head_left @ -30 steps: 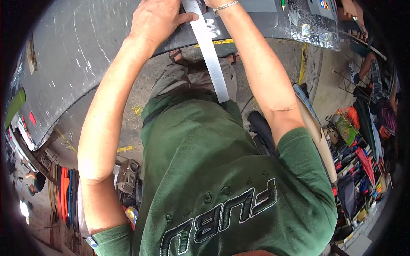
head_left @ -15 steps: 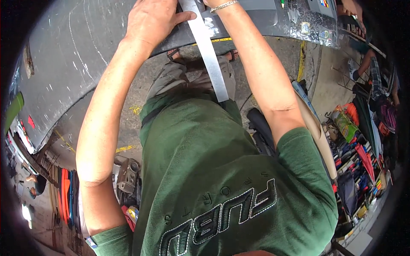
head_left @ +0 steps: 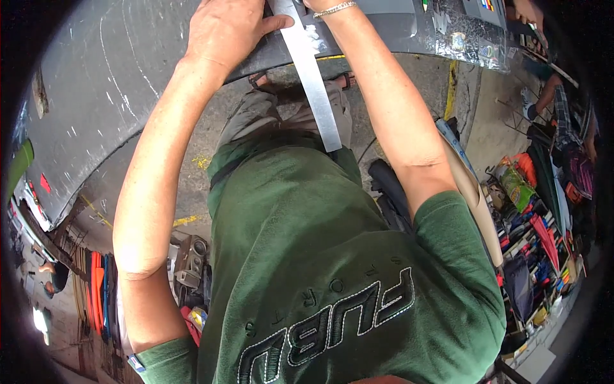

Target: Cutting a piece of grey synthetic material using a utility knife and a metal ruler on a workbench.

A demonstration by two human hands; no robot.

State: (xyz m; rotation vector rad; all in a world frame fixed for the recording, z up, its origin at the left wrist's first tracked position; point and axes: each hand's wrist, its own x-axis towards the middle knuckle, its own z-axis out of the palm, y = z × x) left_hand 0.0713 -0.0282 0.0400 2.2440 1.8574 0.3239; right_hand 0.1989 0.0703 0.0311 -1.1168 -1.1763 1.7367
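At the top centre of the frame, the left hand (head_left: 227, 32) is pressing flat on the grey panel (head_left: 96, 96), thumb against a stiff, thin steel ruler (head_left: 313, 83), best pinched by its edges. The right hand is cropped; its grip cannot be told.

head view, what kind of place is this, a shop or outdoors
Probably an outdoor roadside repair spot: a large scratched grey metal panel under the left hand, bare concrete ground with yellow paint marks, and colourful tools and goods laid out at the right.

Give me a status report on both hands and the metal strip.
Left hand flat on the scratched grey curved panel. Right hand mostly out of frame, grip unclear. Long flat grey metal strip lies across the panel edge.
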